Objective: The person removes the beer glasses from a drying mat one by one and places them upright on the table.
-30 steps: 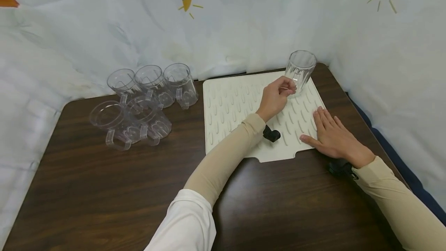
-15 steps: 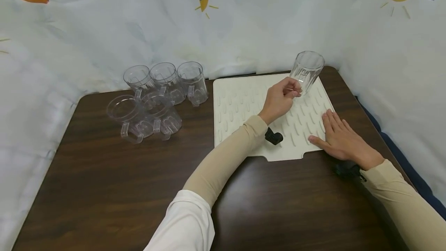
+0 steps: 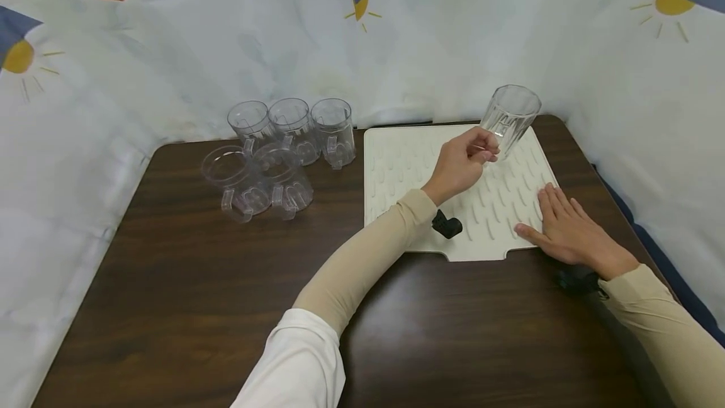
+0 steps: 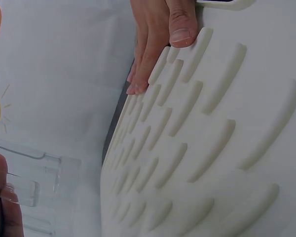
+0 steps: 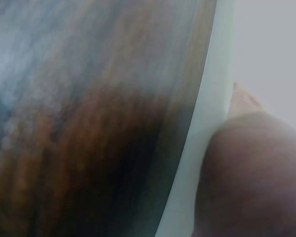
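My left hand (image 3: 460,159) pinches the handle of a clear mug (image 3: 514,109) over the far right part of a cream ridged drying mat (image 3: 404,156). The mug stands mouth up with a slight tilt to the right; the fingers hide most of its handle. In the left wrist view the mug (image 4: 64,197) appears at the lower left, close over the mat's edge. My right hand (image 3: 572,225) lies flat with fingers spread across the mat's right edge. In the right wrist view, part of that hand (image 5: 251,173) is a blur beside the mat's rim.
Several more clear mugs (image 3: 331,131) stand mouth up in two rows on the dark wooden table (image 3: 226,307), left of the mat, handles toward me. A pale patterned curtain (image 3: 396,68) hangs right behind the table and along both sides.
The head view has turned left, so everything on the table sits further right in it. My left hand still holds the mug over the mat, and the right hand stays on the edge.
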Motion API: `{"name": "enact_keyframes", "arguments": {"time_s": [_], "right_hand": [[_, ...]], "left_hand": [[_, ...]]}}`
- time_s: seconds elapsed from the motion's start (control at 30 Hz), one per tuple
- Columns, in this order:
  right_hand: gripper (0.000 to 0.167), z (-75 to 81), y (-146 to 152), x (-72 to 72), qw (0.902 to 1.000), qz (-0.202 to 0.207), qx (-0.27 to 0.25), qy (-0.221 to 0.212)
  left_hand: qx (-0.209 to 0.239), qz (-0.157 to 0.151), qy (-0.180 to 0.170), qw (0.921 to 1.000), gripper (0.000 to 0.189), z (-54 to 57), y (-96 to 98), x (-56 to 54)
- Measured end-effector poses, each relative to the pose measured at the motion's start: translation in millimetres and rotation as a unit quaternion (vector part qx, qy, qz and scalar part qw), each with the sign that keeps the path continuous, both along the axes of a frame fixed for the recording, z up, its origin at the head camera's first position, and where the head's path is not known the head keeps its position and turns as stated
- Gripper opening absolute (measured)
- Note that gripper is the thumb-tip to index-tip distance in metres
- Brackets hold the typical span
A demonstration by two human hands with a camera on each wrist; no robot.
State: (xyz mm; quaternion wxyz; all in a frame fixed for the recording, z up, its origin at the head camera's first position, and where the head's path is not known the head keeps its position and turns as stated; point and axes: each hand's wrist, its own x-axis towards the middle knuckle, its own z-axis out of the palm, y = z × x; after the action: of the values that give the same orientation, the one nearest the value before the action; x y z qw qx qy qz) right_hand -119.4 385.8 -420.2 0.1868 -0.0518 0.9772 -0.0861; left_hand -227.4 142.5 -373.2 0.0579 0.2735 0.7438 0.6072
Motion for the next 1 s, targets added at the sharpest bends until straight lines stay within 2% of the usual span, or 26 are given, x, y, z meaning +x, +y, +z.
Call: {"name": "enact_keyframes", "arguments": {"time_s": [0.27, 0.53, 0.83, 1.0], "right_hand": [[0.11, -0.6, 2.3, -2.0, 0.9999, 0.006, 0.008, 0.007], [0.11, -1.5, 1.5, -6.2, 0.9999, 0.014, 0.009, 0.005], [0.11, -4.1, 2.8, -8.5, 0.9999, 0.016, 0.005, 0.001], [0.112, -3.9, 4.3, -8.8, 0.9999, 0.015, 0.007, -0.004]], "left_hand": [[-0.014, -0.011, 0.012, 0.9998, 0.011, 4.7, -13.6, 4.1], [0.013, -0.001, 0.023, 0.9996, 0.011, 2.1, -28.5, 9.0], [0.023, 0.012, 0.006, 0.9996, 0.011, -2.2, -43.0, 14.5], [0.019, 0.013, 0.007, 0.9997, 0.012, -1.3, -52.2, 17.1]]}}
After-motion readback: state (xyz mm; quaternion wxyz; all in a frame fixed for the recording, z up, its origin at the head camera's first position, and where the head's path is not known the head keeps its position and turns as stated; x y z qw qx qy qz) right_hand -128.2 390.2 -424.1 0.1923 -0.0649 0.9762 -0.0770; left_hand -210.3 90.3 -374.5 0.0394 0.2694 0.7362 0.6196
